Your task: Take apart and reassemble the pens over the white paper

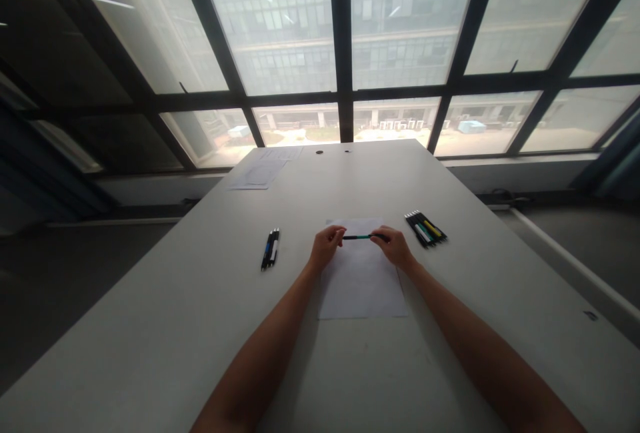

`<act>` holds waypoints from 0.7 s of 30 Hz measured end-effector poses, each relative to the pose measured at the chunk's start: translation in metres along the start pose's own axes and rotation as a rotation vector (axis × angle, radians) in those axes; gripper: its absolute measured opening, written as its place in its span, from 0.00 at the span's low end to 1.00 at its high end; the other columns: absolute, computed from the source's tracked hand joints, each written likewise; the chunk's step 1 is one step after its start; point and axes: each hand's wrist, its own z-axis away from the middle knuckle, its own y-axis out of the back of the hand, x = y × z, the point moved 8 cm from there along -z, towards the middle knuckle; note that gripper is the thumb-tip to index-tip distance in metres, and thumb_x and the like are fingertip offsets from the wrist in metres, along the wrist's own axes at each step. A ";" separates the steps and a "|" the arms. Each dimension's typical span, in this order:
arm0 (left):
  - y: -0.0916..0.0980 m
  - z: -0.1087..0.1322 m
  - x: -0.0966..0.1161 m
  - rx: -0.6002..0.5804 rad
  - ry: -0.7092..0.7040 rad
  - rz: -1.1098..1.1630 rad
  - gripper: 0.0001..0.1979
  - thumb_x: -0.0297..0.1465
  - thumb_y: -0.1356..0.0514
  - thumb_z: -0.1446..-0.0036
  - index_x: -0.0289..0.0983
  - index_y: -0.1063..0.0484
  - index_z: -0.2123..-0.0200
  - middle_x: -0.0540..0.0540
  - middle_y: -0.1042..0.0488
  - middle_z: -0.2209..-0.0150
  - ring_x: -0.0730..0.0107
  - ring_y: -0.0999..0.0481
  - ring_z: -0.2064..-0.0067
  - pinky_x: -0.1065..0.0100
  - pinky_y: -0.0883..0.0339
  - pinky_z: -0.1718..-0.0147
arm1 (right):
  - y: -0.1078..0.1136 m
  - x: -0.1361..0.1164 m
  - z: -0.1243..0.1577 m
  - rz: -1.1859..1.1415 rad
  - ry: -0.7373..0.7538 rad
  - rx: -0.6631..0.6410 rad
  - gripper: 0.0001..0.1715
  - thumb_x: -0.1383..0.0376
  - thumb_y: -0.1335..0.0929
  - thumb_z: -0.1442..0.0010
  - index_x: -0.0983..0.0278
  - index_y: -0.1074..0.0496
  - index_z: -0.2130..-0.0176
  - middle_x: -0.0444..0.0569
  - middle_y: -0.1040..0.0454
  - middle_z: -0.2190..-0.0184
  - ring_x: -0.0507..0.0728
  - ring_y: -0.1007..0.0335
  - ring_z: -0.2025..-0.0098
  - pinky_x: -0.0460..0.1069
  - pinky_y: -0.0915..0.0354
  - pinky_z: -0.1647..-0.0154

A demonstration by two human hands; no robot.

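Observation:
A slim black pen with a green section point(361, 237) lies level between my two hands, above a white sheet of paper point(363, 286). My left hand point(327, 245) pinches its left end. At the other end, the fingers of my right hand point(393, 244) are closed round the dark part. Left of my hands, a small row of black pens point(271, 249) with blue and white parts rests on the table. To the right lies a group of several pens point(426, 229), black with white, green and yellow parts.
The white table point(200, 313) reaches toward large windows. Printed sheets point(257, 173) lie at its far left. Two small dark round spots, one of them a disc point(319, 152), are near the far edge. A small dark item point(591, 315) sits near the right edge.

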 end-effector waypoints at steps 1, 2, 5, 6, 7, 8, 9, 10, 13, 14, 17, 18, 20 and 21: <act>0.001 0.000 0.001 0.007 -0.007 0.005 0.20 0.47 0.41 0.43 0.34 0.24 0.62 0.51 0.28 0.80 0.73 0.31 0.77 0.72 0.39 0.75 | 0.000 0.000 0.000 0.000 0.001 0.000 0.14 0.55 0.31 0.41 0.62 0.22 0.66 0.48 0.27 0.72 0.54 0.36 0.72 0.49 0.38 0.70; 0.002 0.000 0.001 0.015 -0.014 0.004 0.19 0.46 0.40 0.43 0.35 0.24 0.62 0.51 0.28 0.79 0.73 0.30 0.76 0.72 0.38 0.74 | 0.000 0.001 0.000 -0.002 0.002 0.003 0.14 0.55 0.31 0.41 0.62 0.22 0.66 0.48 0.27 0.72 0.54 0.36 0.72 0.49 0.38 0.70; 0.003 0.000 0.002 0.020 -0.035 -0.010 0.17 0.44 0.40 0.42 0.35 0.25 0.70 0.48 0.26 0.77 0.71 0.27 0.73 0.71 0.35 0.71 | 0.000 0.004 -0.001 -0.007 -0.001 0.023 0.13 0.56 0.30 0.41 0.63 0.22 0.67 0.48 0.26 0.72 0.55 0.35 0.71 0.49 0.38 0.69; 0.004 -0.001 0.001 0.017 -0.039 -0.010 0.17 0.44 0.40 0.43 0.35 0.25 0.70 0.47 0.25 0.75 0.71 0.26 0.72 0.70 0.34 0.70 | 0.001 0.005 -0.001 -0.008 -0.005 0.035 0.12 0.56 0.30 0.41 0.63 0.23 0.67 0.48 0.26 0.72 0.55 0.34 0.71 0.49 0.38 0.69; 0.003 -0.001 0.001 0.011 -0.042 -0.008 0.16 0.43 0.39 0.43 0.35 0.24 0.69 0.47 0.24 0.73 0.70 0.26 0.70 0.70 0.33 0.69 | 0.002 0.006 -0.001 -0.007 -0.010 0.051 0.12 0.57 0.30 0.42 0.63 0.23 0.67 0.48 0.26 0.72 0.55 0.34 0.71 0.49 0.38 0.69; 0.003 -0.001 0.000 0.007 -0.044 -0.007 0.15 0.43 0.38 0.44 0.35 0.23 0.67 0.46 0.23 0.71 0.69 0.25 0.69 0.70 0.33 0.69 | 0.003 0.007 -0.001 -0.007 -0.016 0.068 0.12 0.57 0.30 0.42 0.63 0.23 0.67 0.48 0.25 0.71 0.55 0.34 0.71 0.49 0.38 0.69; 0.003 -0.001 0.000 0.003 -0.047 -0.010 0.15 0.42 0.36 0.46 0.35 0.22 0.64 0.46 0.22 0.70 0.69 0.25 0.68 0.69 0.32 0.68 | 0.004 0.008 -0.001 -0.008 -0.023 0.083 0.12 0.57 0.30 0.42 0.63 0.23 0.67 0.48 0.25 0.71 0.55 0.34 0.71 0.49 0.37 0.69; 0.002 0.000 0.000 0.001 -0.051 -0.020 0.15 0.41 0.35 0.47 0.36 0.22 0.62 0.46 0.22 0.68 0.69 0.24 0.67 0.69 0.31 0.68 | 0.005 0.009 -0.001 -0.010 -0.028 0.095 0.12 0.57 0.30 0.42 0.63 0.23 0.67 0.49 0.25 0.71 0.55 0.33 0.71 0.49 0.37 0.68; 0.003 0.000 0.001 0.009 -0.054 -0.048 0.14 0.40 0.35 0.47 0.36 0.21 0.61 0.45 0.22 0.67 0.68 0.24 0.67 0.68 0.30 0.67 | 0.006 0.011 -0.001 -0.022 -0.036 0.100 0.12 0.57 0.30 0.42 0.63 0.23 0.66 0.49 0.25 0.71 0.55 0.33 0.70 0.49 0.37 0.69; 0.003 0.000 0.001 0.013 -0.051 -0.052 0.14 0.40 0.35 0.47 0.36 0.21 0.62 0.45 0.21 0.67 0.68 0.24 0.67 0.68 0.30 0.67 | 0.006 0.011 -0.001 -0.025 -0.037 0.097 0.12 0.57 0.30 0.42 0.63 0.23 0.66 0.49 0.25 0.71 0.55 0.33 0.70 0.49 0.37 0.69; 0.003 0.000 0.001 0.023 -0.040 -0.053 0.14 0.41 0.36 0.46 0.36 0.22 0.63 0.44 0.21 0.66 0.68 0.23 0.67 0.69 0.31 0.69 | 0.006 0.011 -0.001 -0.034 -0.036 0.095 0.12 0.58 0.31 0.42 0.63 0.23 0.66 0.49 0.25 0.70 0.55 0.33 0.70 0.49 0.37 0.69; 0.003 0.000 0.001 0.024 -0.041 -0.048 0.14 0.41 0.37 0.45 0.36 0.22 0.64 0.44 0.21 0.67 0.68 0.23 0.67 0.69 0.31 0.69 | 0.006 0.012 -0.001 -0.037 -0.036 0.098 0.11 0.58 0.31 0.42 0.63 0.23 0.65 0.49 0.25 0.70 0.55 0.33 0.70 0.49 0.37 0.69; 0.003 -0.001 0.001 0.029 -0.046 -0.031 0.15 0.42 0.39 0.43 0.36 0.23 0.65 0.44 0.21 0.67 0.67 0.23 0.66 0.69 0.32 0.69 | 0.006 0.012 -0.001 -0.038 -0.036 0.101 0.11 0.58 0.31 0.42 0.63 0.23 0.65 0.49 0.25 0.70 0.55 0.33 0.70 0.49 0.37 0.69; 0.003 -0.001 0.001 0.033 -0.047 -0.020 0.15 0.43 0.39 0.42 0.35 0.24 0.64 0.44 0.21 0.68 0.67 0.22 0.66 0.69 0.32 0.69 | 0.006 0.013 -0.001 -0.037 -0.037 0.103 0.11 0.58 0.31 0.42 0.63 0.23 0.65 0.49 0.25 0.70 0.55 0.33 0.70 0.49 0.37 0.68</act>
